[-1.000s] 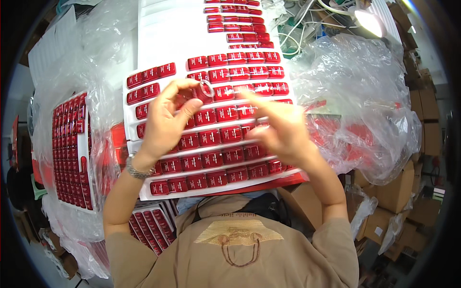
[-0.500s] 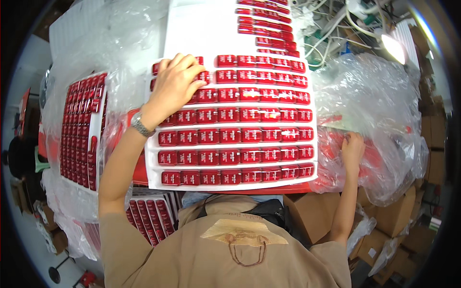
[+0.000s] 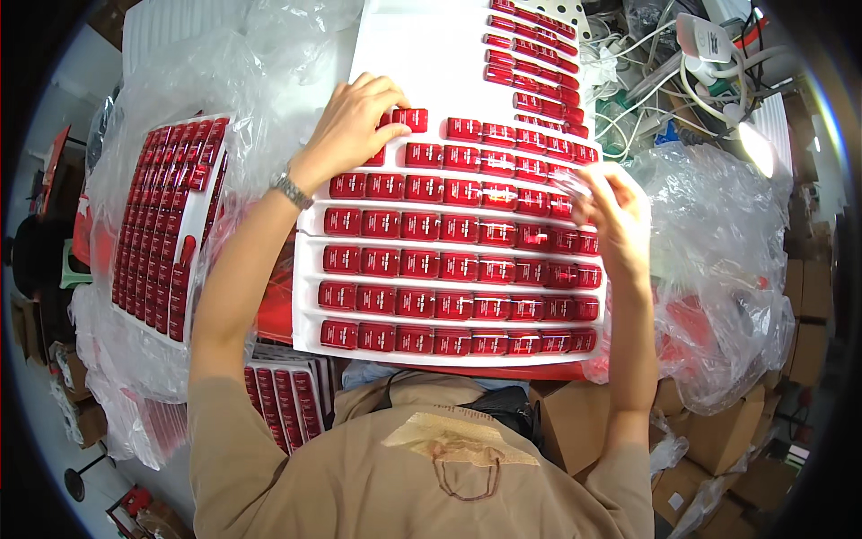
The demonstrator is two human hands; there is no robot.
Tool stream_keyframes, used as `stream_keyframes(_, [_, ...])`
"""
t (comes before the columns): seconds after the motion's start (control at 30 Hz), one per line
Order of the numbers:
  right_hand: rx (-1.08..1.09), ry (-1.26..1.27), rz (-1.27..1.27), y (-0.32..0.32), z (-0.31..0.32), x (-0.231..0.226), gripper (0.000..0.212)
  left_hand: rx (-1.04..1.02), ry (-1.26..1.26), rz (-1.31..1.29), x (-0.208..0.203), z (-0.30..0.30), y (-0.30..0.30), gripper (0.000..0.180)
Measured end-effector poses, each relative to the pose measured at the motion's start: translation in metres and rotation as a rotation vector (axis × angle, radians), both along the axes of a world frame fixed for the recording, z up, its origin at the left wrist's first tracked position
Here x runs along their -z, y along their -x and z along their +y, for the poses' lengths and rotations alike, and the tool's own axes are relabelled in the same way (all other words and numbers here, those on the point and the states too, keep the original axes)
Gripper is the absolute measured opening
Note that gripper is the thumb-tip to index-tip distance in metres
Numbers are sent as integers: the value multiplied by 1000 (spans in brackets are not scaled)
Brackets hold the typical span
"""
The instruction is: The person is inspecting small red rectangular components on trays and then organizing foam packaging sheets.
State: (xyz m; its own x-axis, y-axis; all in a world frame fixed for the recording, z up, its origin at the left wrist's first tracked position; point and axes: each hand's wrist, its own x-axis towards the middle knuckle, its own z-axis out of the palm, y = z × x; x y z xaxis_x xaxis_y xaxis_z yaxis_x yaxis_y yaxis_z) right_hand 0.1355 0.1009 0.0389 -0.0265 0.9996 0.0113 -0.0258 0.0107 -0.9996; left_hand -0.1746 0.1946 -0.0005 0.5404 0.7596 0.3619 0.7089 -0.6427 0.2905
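A white ridged tray (image 3: 307,310) tilts in front of me, carrying rows of small glossy red bottles (image 3: 416,300) with pale print. At its upper left, my left hand (image 3: 357,126) curls its thumb and fingers round the left end of the top row. A red bottle (image 3: 411,119) shows at those fingertips; the palm hides others. A gap separates it from the rest of that row. My right hand (image 3: 617,216) hovers over the tray's right edge, fingers bent in a pinch. Something small and pale, smeared by motion, shows at its fingertips.
Farther back, more red bottles stand in short rows on a white surface (image 3: 422,54). On the left, another filled tray (image 3: 166,234) rests on clear plastic wrap (image 3: 215,81). Plastic bags (image 3: 718,234) and tangled white cables (image 3: 646,85) lie right. Cardboard boxes (image 3: 579,422) stand below.
My right hand has come up from the plastic at the right to the tray's edge. My left hand has shifted slightly within a view that has moved, still at the top row's left end.
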Motion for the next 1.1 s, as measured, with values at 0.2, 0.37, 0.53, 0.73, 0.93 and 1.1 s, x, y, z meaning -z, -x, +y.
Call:
stream_keyframes(0.2, [-212,-57,-133,63,12,-3,23,252,475,-559,-14,-65,-37,27])
stream_keyframes(0.37, [105,-471,-703,-10,-10,15,26,147,469,-571,-21,-60,-42,24])
stream_keyframes(0.53, [662,-273,-1336,-179,-39,71,16,-194,105,-45,-1,-7,-15,23])
stream_keyframes(0.73, [483,64,-1731,-256,-65,126,26,-80,109,-68,16,5,-22,23])
stream_keyframes(0.93, [401,143,-1643,-253,-50,100,19,-153,93,-7,5,3,29,24])
stream_keyframes(1.1, [304,-17,-1484,-157,-35,32,14,-84,-39,70,-2,-5,25,24])
